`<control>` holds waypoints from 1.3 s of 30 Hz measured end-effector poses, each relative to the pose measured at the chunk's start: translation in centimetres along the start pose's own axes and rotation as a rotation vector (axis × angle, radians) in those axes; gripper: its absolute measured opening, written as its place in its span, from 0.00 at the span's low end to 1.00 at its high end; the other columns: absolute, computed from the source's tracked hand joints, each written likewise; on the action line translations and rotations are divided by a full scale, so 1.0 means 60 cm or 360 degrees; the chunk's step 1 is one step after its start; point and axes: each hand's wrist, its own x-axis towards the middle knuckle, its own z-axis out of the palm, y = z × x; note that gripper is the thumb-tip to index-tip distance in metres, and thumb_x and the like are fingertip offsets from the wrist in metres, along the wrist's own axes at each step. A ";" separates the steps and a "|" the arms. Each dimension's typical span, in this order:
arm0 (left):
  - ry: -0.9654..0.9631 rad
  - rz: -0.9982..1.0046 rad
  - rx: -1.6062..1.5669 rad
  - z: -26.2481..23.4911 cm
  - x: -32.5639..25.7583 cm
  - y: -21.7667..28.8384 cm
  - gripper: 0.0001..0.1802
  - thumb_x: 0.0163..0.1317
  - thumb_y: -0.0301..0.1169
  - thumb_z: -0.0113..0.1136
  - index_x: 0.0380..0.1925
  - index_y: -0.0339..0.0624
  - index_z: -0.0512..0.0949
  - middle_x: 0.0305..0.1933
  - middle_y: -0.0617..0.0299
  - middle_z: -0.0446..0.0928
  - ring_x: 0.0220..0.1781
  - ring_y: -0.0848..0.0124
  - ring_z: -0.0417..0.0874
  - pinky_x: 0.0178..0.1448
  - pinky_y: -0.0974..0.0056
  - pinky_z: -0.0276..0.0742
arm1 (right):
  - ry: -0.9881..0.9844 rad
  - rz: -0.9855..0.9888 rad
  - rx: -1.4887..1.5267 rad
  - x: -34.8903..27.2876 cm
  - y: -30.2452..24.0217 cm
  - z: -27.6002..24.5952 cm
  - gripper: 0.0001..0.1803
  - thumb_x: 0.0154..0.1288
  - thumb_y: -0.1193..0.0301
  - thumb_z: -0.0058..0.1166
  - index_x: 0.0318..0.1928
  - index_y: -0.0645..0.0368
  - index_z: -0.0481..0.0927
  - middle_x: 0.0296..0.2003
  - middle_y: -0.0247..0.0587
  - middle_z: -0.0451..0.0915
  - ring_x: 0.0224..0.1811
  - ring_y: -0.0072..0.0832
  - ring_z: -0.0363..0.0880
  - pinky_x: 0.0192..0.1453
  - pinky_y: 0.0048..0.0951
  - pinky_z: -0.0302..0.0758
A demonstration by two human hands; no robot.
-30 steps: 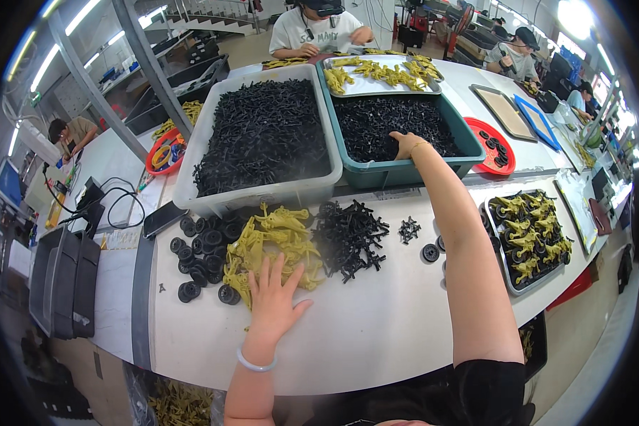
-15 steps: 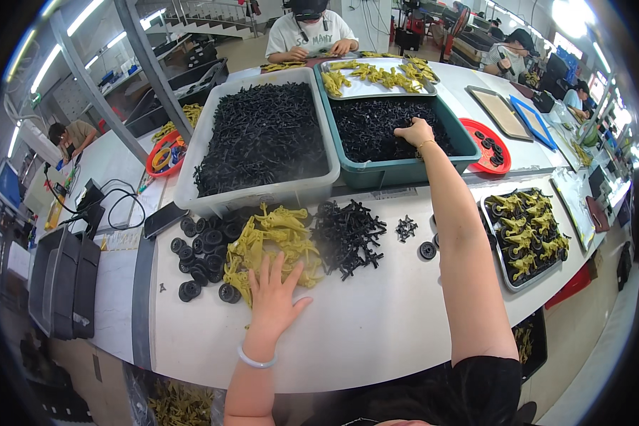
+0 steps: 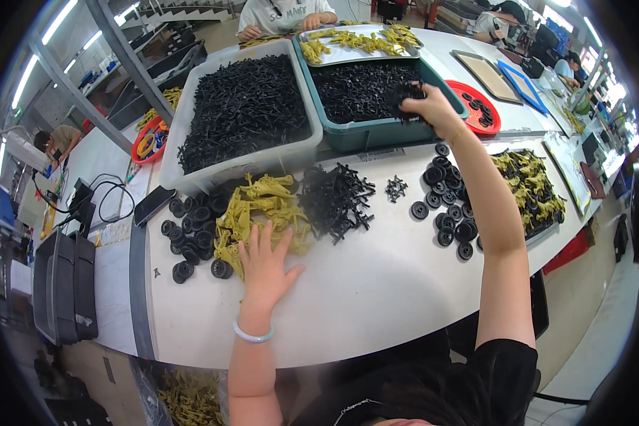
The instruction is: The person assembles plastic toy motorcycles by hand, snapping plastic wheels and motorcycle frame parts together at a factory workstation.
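My left hand lies flat with its fingers spread, the fingertips touching a heap of olive-yellow plastic parts. My right hand is closed around a clump of small black plastic pieces, raised over the right end of the green tub, which is filled with more such pieces. On the table to the right of the yellow heap sits a pile of black pieces, and a small cluster lies apart from it. Black wheels are gathered left of the yellow heap, with more wheels below my right forearm.
A large white tub of black pieces stands beside the green one. Behind are a metal tray of yellow parts and a red dish with wheels. At right, yellow parts fill another tray. A co-worker sits opposite.
My right hand has lifted out of the black pieces with a clump in it and moved slightly right. My left hand stays spread at the yellow heap. The whole view has shifted a little.
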 end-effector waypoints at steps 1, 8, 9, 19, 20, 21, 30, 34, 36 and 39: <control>0.0000 -0.0007 0.0002 0.000 0.000 0.001 0.41 0.48 0.46 0.70 0.64 0.57 0.67 0.73 0.53 0.54 0.75 0.50 0.48 0.74 0.38 0.40 | 0.0062 -0.0161 0.0012 -0.007 0.039 0.001 0.20 0.48 0.69 0.66 0.43 0.63 0.79 0.26 0.33 0.78 0.22 0.16 0.74 0.24 0.20 0.68; -0.0017 -0.0037 0.0032 0.003 -0.005 -0.001 0.40 0.49 0.45 0.70 0.64 0.57 0.67 0.73 0.53 0.55 0.75 0.51 0.48 0.74 0.40 0.41 | -0.0115 0.0018 -0.0781 -0.153 0.100 0.071 0.27 0.44 0.67 0.66 0.47 0.62 0.79 0.34 0.41 0.81 0.38 0.27 0.81 0.46 0.26 0.76; -0.0018 -0.0026 0.0038 0.001 -0.005 0.001 0.40 0.49 0.45 0.70 0.64 0.57 0.67 0.73 0.53 0.55 0.75 0.51 0.48 0.74 0.40 0.41 | -0.0112 -0.0029 -0.0813 -0.154 0.123 0.076 0.30 0.43 0.67 0.66 0.50 0.62 0.77 0.39 0.47 0.81 0.44 0.36 0.81 0.51 0.32 0.76; 0.0020 0.0012 0.0020 0.008 -0.010 -0.007 0.39 0.50 0.46 0.68 0.64 0.58 0.67 0.72 0.53 0.56 0.75 0.50 0.48 0.73 0.37 0.40 | -0.0298 -0.0383 -0.0546 -0.143 0.154 0.053 0.30 0.58 0.61 0.60 0.60 0.58 0.73 0.55 0.52 0.76 0.59 0.41 0.74 0.63 0.33 0.68; 0.0030 0.0020 0.0010 0.007 -0.008 -0.006 0.39 0.50 0.46 0.69 0.64 0.58 0.67 0.72 0.53 0.56 0.75 0.50 0.48 0.74 0.37 0.39 | -0.0281 -0.0376 -0.0444 -0.143 0.149 0.050 0.29 0.62 0.59 0.56 0.62 0.57 0.71 0.57 0.52 0.75 0.60 0.40 0.73 0.64 0.33 0.67; 0.0026 0.0030 0.0016 0.007 -0.007 -0.004 0.39 0.50 0.46 0.69 0.64 0.58 0.67 0.72 0.53 0.56 0.75 0.50 0.48 0.74 0.37 0.39 | -0.0344 -0.0335 -0.0425 -0.145 0.145 0.043 0.28 0.70 0.58 0.47 0.66 0.56 0.67 0.60 0.53 0.72 0.63 0.40 0.70 0.66 0.33 0.65; 0.0097 -0.0005 -0.0025 0.006 -0.006 -0.003 0.39 0.49 0.46 0.70 0.64 0.59 0.68 0.72 0.53 0.56 0.76 0.50 0.45 0.73 0.33 0.37 | 0.0021 -0.0626 -0.1320 -0.312 0.124 -0.040 0.34 0.66 0.58 0.52 0.69 0.49 0.59 0.67 0.52 0.61 0.71 0.51 0.54 0.72 0.46 0.53; 0.0186 -0.0012 -0.0037 0.011 0.000 -0.010 0.39 0.50 0.45 0.69 0.64 0.60 0.67 0.72 0.54 0.56 0.76 0.50 0.46 0.72 0.33 0.39 | -0.0074 -0.0464 -0.1656 -0.425 0.193 -0.056 0.36 0.62 0.58 0.55 0.70 0.42 0.59 0.71 0.48 0.53 0.74 0.49 0.45 0.73 0.54 0.47; 0.0193 -0.0068 -0.0047 0.008 -0.006 -0.013 0.39 0.51 0.45 0.69 0.65 0.60 0.67 0.72 0.54 0.56 0.76 0.50 0.46 0.72 0.33 0.39 | -0.0047 -0.0411 -0.1686 -0.445 0.213 -0.048 0.36 0.62 0.59 0.55 0.70 0.40 0.60 0.71 0.47 0.52 0.75 0.49 0.44 0.73 0.56 0.45; 0.0293 -0.0071 -0.0040 0.001 -0.004 -0.017 0.37 0.54 0.42 0.66 0.65 0.60 0.66 0.72 0.54 0.56 0.75 0.50 0.48 0.72 0.34 0.41 | 0.0117 -0.0395 -0.1728 -0.417 0.256 -0.040 0.33 0.65 0.62 0.52 0.70 0.38 0.60 0.72 0.45 0.50 0.75 0.48 0.43 0.73 0.57 0.43</control>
